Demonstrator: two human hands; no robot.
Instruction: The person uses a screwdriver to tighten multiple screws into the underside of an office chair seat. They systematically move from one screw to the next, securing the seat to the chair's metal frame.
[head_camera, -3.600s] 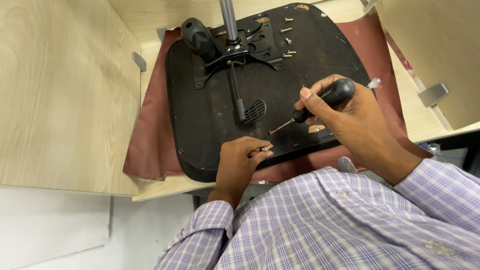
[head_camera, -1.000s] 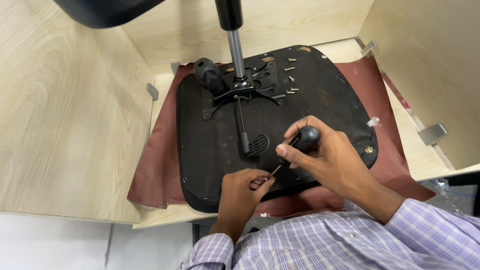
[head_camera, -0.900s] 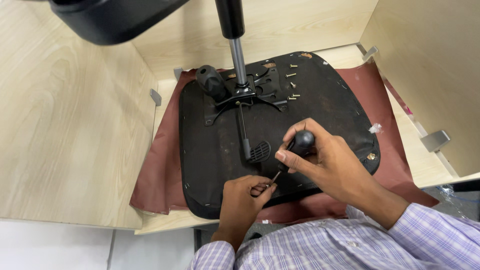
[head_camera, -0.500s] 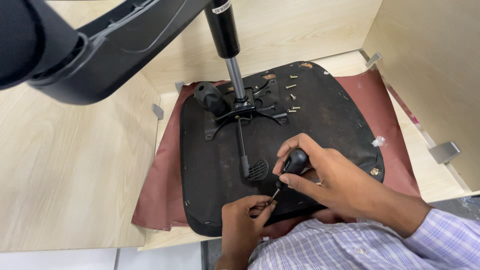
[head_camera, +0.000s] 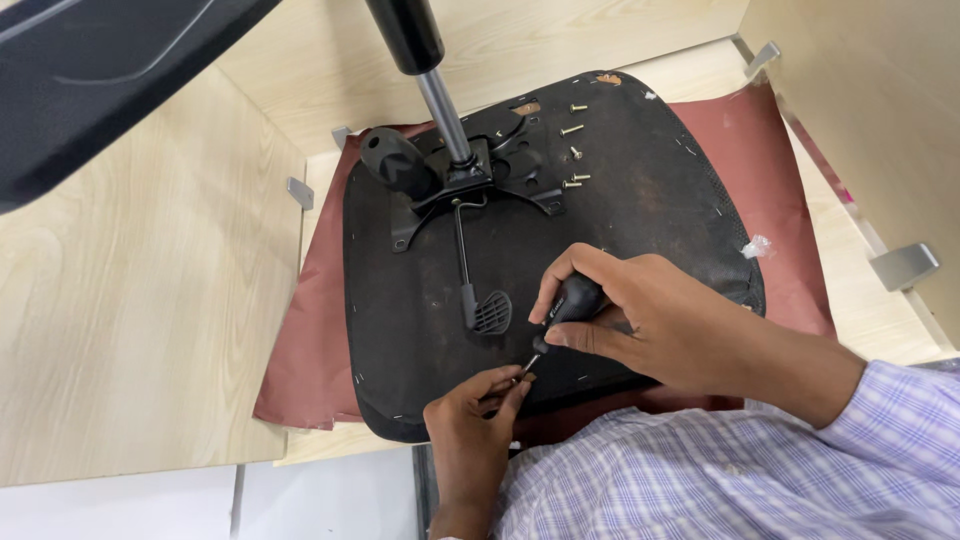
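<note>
Since the earlier frames the view has tipped nearer and lower: the upturned black seat base (head_camera: 620, 230) now fills the middle, the large dark chair part (head_camera: 110, 70) has swung into the far left corner, and the right hand (head_camera: 650, 320) has slid from the seat's right side toward its near edge, closing in on the left. That right hand is wrapped around the black handle of a screwdriver (head_camera: 562, 312), fingers curled shut on it, the shaft slanting down and left to a tip at the seat's near rim. The left hand (head_camera: 470, 420) comes up from the near edge, thumb and forefinger pinched together right at the screwdriver tip; whatever small thing they pinch is too tiny to tell. Just left of the handle lies the lever paddle (head_camera: 490, 312) of the mechanism plate (head_camera: 470, 175), with the gas cylinder (head_camera: 420, 70) rising from it. Loose screws (head_camera: 574, 150) lie on the far part of the seat. A maroon cloth (head_camera: 310, 330) is spread beneath.
</note>
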